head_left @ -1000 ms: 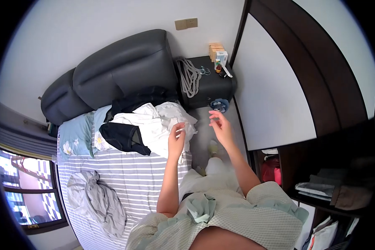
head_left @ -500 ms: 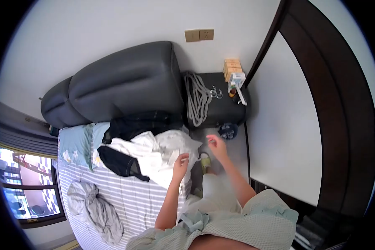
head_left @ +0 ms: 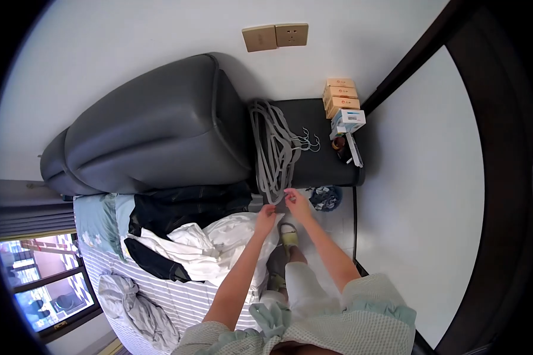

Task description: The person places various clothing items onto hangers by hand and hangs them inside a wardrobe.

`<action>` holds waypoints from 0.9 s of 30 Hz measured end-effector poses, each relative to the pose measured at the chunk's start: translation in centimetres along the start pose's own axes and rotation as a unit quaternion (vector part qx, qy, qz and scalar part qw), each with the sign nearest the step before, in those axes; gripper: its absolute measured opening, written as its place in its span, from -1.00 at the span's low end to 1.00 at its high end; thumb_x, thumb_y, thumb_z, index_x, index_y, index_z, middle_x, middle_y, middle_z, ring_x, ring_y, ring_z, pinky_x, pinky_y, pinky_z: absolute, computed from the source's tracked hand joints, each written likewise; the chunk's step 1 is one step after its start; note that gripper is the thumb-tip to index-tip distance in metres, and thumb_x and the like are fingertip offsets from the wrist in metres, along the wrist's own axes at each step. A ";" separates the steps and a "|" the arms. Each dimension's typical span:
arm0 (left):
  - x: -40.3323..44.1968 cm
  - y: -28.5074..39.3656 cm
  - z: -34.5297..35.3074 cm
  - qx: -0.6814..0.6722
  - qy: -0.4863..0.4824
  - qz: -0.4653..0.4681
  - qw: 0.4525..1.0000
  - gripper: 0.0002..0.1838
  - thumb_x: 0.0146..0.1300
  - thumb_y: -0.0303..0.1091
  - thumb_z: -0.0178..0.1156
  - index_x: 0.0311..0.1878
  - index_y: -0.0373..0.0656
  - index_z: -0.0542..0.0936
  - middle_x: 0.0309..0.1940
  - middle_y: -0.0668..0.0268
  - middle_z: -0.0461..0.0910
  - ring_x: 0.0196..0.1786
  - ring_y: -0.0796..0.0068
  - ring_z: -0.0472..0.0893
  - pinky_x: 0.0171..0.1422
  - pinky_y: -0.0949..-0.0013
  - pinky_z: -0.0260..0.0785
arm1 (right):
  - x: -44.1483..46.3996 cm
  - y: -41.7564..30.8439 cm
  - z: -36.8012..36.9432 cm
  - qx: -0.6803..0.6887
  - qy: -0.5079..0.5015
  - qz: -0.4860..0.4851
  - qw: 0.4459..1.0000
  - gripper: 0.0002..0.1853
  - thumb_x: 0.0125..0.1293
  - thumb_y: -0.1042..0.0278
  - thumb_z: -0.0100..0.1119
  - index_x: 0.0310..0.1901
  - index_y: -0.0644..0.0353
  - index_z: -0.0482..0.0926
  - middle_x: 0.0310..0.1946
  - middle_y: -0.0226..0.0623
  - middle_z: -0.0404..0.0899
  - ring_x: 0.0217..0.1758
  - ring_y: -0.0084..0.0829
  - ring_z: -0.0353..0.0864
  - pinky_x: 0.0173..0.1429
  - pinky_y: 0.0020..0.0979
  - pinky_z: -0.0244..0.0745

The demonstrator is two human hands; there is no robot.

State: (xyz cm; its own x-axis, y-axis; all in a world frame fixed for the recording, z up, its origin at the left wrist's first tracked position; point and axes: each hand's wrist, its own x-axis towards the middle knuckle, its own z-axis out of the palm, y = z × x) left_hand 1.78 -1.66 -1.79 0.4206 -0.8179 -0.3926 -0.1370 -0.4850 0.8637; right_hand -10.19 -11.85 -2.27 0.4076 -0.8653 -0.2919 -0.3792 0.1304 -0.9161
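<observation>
A bundle of grey clothes hangers [head_left: 273, 155] lies on the dark nightstand [head_left: 317, 171], their hooks pointing right. My left hand [head_left: 267, 219] is at the near end of the hangers, above the bed's corner, with its fingers loosely bent. Just to its right, my right hand [head_left: 296, 203] has its fingers partly curled beside the same end of the bundle. Neither hand visibly grips anything; whether the fingertips touch the hangers is hard to tell. White clothing [head_left: 198, 251] lies rumpled on the bed, just left of my left hand, with dark garments [head_left: 186, 207] behind it.
Stacked boxes [head_left: 341, 100] and small items stand at the nightstand's right. A dark patterned bundle [head_left: 324, 199] is on the floor. The padded headboard [head_left: 142, 124] rises behind the bed [head_left: 160, 296], where a grey cloth [head_left: 136, 310] lies. A white panel [head_left: 420, 207] stands right.
Both hands have moved forward to the near end of the hangers and closer together. The view has shifted closer to the nightstand.
</observation>
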 end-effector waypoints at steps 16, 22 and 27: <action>6.7 -6.7 2.2 0.133 0.066 -0.151 0.977 -0.36 -0.02 -0.35 0.20 0.20 -0.12 0.27 -0.12 0.16 0.56 -0.22 0.19 0.58 -0.10 0.18 0.41 | 5.9 10.0 6.7 -0.083 0.081 0.111 0.987 -0.61 0.01 0.40 0.21 -0.10 0.16 0.34 -0.42 -0.28 0.54 -0.36 -0.36 0.57 -0.23 -0.39 0.46; 7.5 -9.6 2.4 0.141 0.081 -0.110 0.980 -0.43 -0.05 -0.38 0.20 0.13 -0.18 0.35 -0.34 0.20 0.56 -0.14 0.18 0.53 -0.06 0.19 0.40 | 5.9 8.4 6.8 -0.077 0.113 0.149 0.979 -0.66 -0.03 0.39 0.23 -0.18 0.16 0.39 -0.48 -0.32 0.53 -0.41 -0.32 0.56 -0.30 -0.35 0.43; 7.1 -7.3 1.7 0.206 0.113 -0.088 0.968 -0.42 -0.05 -0.40 0.21 0.12 -0.22 0.35 -0.35 0.21 0.55 -0.18 0.17 0.54 -0.11 0.22 0.40 | 6.1 9.5 6.7 -0.014 0.054 0.103 0.993 -0.78 0.09 0.39 0.19 -0.21 0.17 0.44 -0.51 -0.38 0.50 -0.58 -0.49 0.47 -0.46 -0.45 0.37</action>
State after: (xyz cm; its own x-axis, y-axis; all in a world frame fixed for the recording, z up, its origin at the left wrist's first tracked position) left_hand 4.19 -4.44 -11.38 0.6488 -0.6453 -0.4032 -0.3711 -0.7310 0.5727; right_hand -5.72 -12.61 -14.55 0.2282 -0.8689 -0.4393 -0.4691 0.2973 -0.8316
